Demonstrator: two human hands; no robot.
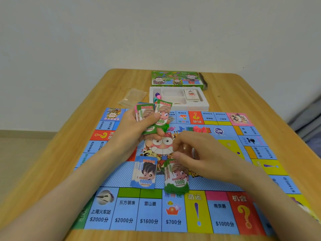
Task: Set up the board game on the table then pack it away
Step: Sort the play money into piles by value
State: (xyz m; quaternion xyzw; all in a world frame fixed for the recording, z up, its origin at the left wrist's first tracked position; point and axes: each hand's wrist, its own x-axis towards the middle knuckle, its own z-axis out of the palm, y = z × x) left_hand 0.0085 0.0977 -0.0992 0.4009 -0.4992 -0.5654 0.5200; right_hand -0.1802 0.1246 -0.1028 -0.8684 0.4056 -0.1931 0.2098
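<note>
Over the game board [121, 214], left hand [139, 126] gripping green "1000" notes [162, 113], right hand [196, 153] curled, grip unclear

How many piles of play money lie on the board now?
2. On the board: a blue 10000 pile, and a green 1000 pile beside it, at the right hand. The left hand holds more notes.
</note>
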